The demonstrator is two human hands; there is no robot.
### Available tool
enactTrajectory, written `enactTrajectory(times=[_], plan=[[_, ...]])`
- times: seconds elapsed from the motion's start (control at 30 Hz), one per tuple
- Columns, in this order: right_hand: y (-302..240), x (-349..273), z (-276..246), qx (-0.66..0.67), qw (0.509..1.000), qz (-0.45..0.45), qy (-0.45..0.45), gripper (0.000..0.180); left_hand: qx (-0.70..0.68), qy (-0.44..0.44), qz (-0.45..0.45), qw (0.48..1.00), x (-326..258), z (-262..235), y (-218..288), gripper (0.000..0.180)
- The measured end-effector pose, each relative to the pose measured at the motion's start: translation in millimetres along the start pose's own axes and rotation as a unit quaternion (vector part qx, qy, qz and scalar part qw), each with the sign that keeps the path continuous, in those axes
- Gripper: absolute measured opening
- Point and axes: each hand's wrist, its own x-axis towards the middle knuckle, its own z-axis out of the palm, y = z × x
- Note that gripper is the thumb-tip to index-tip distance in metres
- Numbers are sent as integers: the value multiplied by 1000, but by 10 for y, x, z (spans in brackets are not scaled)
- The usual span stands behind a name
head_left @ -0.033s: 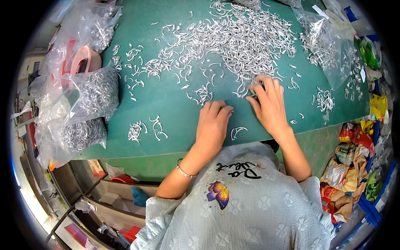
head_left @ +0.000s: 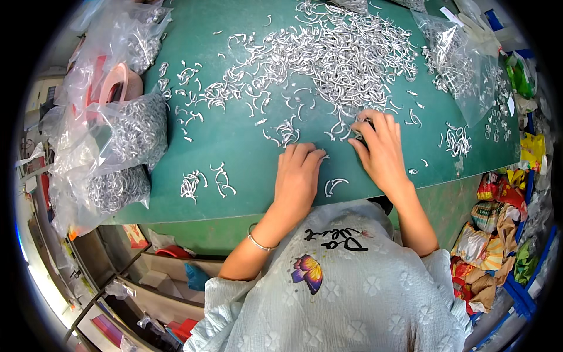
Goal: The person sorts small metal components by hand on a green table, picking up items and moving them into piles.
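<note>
A large heap of small curved silver metal pieces lies spread over the green tabletop. At the heap's near edge, my right hand has its fingers bent and its thumb apart from them, the fingertips down among a few pieces. Closer to the front edge rests my left hand, its fingers curled together. A bit of silver shows at its fingertips, mostly hidden by the fingers. Just beyond that hand sits a small cluster of pieces. A couple of loose curved pieces lie between my wrists.
Clear plastic bags filled with silver pieces and a pink container crowd the table's left side. Another open bag lies at the far right. Small piles sit left and right. Coloured packages stand beside the table.
Both hands have shifted only very slightly. At the heap's near edge, a few pieces by my right fingertips have moved a little to the left.
</note>
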Motion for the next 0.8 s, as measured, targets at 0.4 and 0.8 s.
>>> enactTrajectory(times=[0.4, 0.8], plan=[[43, -73, -83, 4, 1000, -1, 16, 19, 25, 11, -53, 998, -77, -74, 74, 32], [81, -305, -89, -22, 999, 14, 29, 21, 37, 32, -54, 997, -104, -29, 62, 28]])
